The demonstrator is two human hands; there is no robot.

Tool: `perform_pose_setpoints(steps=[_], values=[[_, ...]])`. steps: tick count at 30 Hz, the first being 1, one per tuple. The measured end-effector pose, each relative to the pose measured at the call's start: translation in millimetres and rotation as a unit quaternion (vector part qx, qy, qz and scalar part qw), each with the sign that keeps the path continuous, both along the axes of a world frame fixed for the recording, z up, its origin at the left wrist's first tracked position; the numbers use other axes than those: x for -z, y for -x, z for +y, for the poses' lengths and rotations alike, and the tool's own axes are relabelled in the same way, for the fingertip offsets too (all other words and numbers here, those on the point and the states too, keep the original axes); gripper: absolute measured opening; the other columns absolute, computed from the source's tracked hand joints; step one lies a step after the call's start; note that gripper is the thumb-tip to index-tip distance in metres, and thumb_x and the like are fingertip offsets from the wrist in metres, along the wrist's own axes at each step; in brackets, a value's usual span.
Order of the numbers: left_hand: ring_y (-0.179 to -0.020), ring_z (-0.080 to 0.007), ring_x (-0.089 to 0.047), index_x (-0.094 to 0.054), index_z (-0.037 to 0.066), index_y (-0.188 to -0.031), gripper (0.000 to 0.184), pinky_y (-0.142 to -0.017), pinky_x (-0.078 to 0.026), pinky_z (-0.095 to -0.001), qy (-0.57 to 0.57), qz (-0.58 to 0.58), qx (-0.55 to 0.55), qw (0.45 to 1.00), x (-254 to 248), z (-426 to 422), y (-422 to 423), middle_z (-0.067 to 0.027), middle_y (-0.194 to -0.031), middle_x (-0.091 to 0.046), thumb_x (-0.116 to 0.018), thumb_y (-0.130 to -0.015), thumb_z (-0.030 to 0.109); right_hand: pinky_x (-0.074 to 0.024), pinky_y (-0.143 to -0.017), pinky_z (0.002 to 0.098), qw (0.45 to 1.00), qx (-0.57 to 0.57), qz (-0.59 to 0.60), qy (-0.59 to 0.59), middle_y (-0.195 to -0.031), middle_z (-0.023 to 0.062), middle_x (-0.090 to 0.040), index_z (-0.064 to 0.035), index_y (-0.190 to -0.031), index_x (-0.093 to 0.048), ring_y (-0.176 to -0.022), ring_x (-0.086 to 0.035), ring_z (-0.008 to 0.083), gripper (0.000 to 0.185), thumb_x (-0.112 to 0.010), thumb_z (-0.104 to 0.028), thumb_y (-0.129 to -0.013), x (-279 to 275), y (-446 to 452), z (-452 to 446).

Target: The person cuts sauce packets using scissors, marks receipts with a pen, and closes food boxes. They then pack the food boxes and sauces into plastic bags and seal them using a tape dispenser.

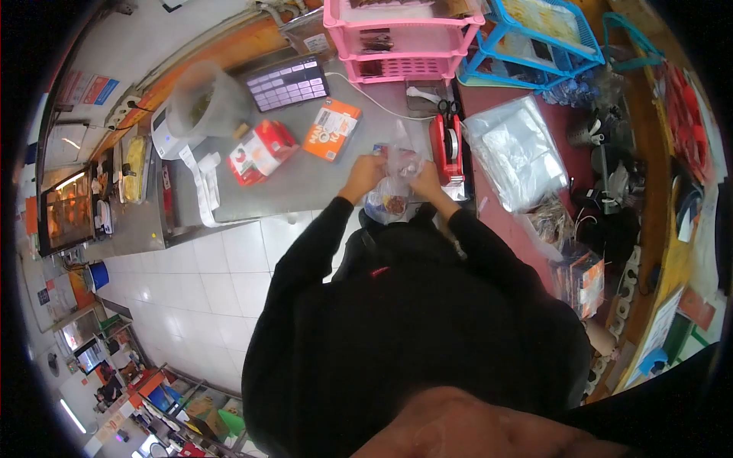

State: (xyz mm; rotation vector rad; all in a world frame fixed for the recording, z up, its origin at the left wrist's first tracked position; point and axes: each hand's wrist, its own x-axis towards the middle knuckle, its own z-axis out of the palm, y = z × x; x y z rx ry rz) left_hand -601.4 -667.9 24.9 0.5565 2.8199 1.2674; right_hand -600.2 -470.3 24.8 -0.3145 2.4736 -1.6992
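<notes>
A clear plastic bag (398,166) is stretched between my two hands at the edge of the metal counter. Its lower part bulges and holds something reddish-brown (395,204). My left hand (364,177) grips the bag's left side with bent fingers. On the opposite side, my right hand (427,182) pinches the bag near its gathered upper part. Just right of that hand stands a red tape dispenser (438,145), with black-handled scissors (449,111) at its far end. Fingertip details are small and partly hidden by the plastic.
An orange box (332,130), a red-and-white box (262,154), a lit screen (287,82) and a printer with a paper strip (205,187) occupy the left counter. Pink (405,46) and blue racks (527,42) stand behind. Clear bags (518,153) lie right.
</notes>
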Motion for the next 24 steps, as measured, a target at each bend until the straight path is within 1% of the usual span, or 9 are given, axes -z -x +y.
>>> perform_pose_setpoints(steps=[3, 6, 7, 9, 10, 13, 16, 18, 24], values=[[-0.06, -0.0303, -0.061, -0.067, 0.004, -0.084, 0.022, -0.058, -0.047, -0.039, -0.012, -0.071, 0.044, 0.996, -17, 0, 15, -0.0163, -0.069, -0.062, -0.074, -0.065, 0.013, -0.0504, -0.072, 0.0319, 0.998, 0.044, 0.044, 0.019, -0.086, 0.0137, -0.069, -0.0024, -0.097, -0.065, -0.081, -0.067, 0.0204, 0.03, -0.073, -0.016, -0.071, 7, -3, -4], [-0.062, -0.0274, -0.064, -0.068, 0.003, -0.084, 0.02, -0.062, -0.05, -0.0357, 0.02, -0.15, 0.054, 0.987, -24, -2, 25, -0.0145, -0.07, -0.065, -0.074, -0.068, 0.014, -0.0509, -0.072, 0.0314, 0.995, 0.058, -0.067, -0.042, -0.084, 0.0123, -0.069, -0.0025, -0.098, -0.064, -0.078, -0.067, 0.0194, 0.032, -0.075, -0.015, -0.069, 5, -8, -4], [-0.063, -0.0267, -0.065, -0.069, 0.001, -0.083, 0.019, -0.064, -0.052, -0.0342, 0.039, -0.175, 0.052, 0.982, -25, -3, 26, -0.0138, -0.07, -0.066, -0.074, -0.07, 0.014, -0.0508, -0.074, 0.0308, 0.995, 0.061, -0.068, 0.03, -0.084, 0.0119, -0.069, -0.0026, -0.098, -0.064, -0.079, -0.067, 0.019, 0.032, -0.075, -0.014, -0.07, 4, -11, -7], [-0.069, -0.0259, -0.066, -0.067, -0.004, -0.087, 0.021, -0.067, -0.054, -0.033, -0.167, -0.365, -0.082, 0.912, -3, -2, 20, -0.016, -0.077, -0.067, -0.072, -0.074, 0.012, -0.0506, -0.076, 0.0297, 0.98, 0.067, -0.066, 0.173, -0.086, 0.0111, -0.069, -0.0027, -0.099, -0.064, -0.082, -0.067, 0.0181, 0.032, -0.074, -0.013, -0.071, 3, -15, -15], [-0.072, -0.0255, -0.067, -0.066, -0.007, -0.089, 0.022, -0.069, -0.056, -0.0324, -0.263, -0.448, -0.147, 0.842, 12, -2, 17, -0.0171, -0.081, -0.068, -0.071, -0.076, 0.01, -0.0503, -0.078, 0.0301, 0.986, 0.055, -0.018, 0.155, -0.088, 0.0111, -0.069, -0.0033, -0.099, -0.064, -0.084, -0.066, 0.019, 0.032, -0.075, -0.013, -0.071, 3, -18, -16], [-0.085, -0.0268, -0.066, -0.06, -0.013, -0.096, 0.026, -0.078, -0.056, -0.0325, -0.397, -0.51, -0.233, 0.727, 25, -2, 3, -0.0212, -0.094, -0.064, -0.066, -0.082, 0.008, -0.0494, -0.083, 0.0317, 0.992, 0.012, 0.089, 0.091, -0.095, 0.0108, -0.069, -0.0053, -0.098, -0.066, -0.092, -0.065, 0.0218, 0.032, -0.076, -0.013, -0.069, 6, -23, -18], [-0.092, -0.0261, -0.064, -0.058, -0.013, -0.103, 0.028, -0.084, -0.054, -0.0326, -0.467, -0.527, -0.235, 0.67, 48, -4, -8, -0.0217, -0.101, -0.062, -0.064, -0.083, 0.006, -0.049, -0.086, 0.0342, 0.99, -0.035, 0.13, 0.036, -0.1, 0.0104, -0.068, -0.0069, -0.097, -0.068, -0.096, -0.064, 0.0248, 0.033, -0.078, -0.015, -0.066, 6, -19, -13], [-0.092, -0.026, -0.064, -0.058, -0.013, -0.103, 0.028, -0.086, -0.053, -0.0327, -0.479, -0.523, -0.23, 0.666, 49, -5, -12, -0.0208, -0.101, -0.063, -0.064, -0.084, 0.006, -0.0494, -0.085, 0.036, 0.985, -0.05, 0.161, 0.037, -0.1, 0.0105, -0.068, -0.0075, -0.095, -0.069, -0.097, -0.064, 0.0267, 0.033, -0.078, -0.016, -0.065, 13, -16, -13], [-0.093, -0.026, -0.064, -0.058, -0.012, -0.102, 0.028, -0.085, -0.053, -0.0331, -0.502, -0.478, -0.217, 0.687, 45, -2, -20, -0.0188, -0.099, -0.064, -0.066, -0.083, 0.006, -0.0453, -0.089, 0.0348, 0.991, -0.058, 0.113, 0.047, -0.104, 0.0099, -0.067, -0.0054, -0.091, -0.069, -0.101, -0.061, 0.025, 0.017, -0.071, -0.009, -0.074, 25, -14, -14]])
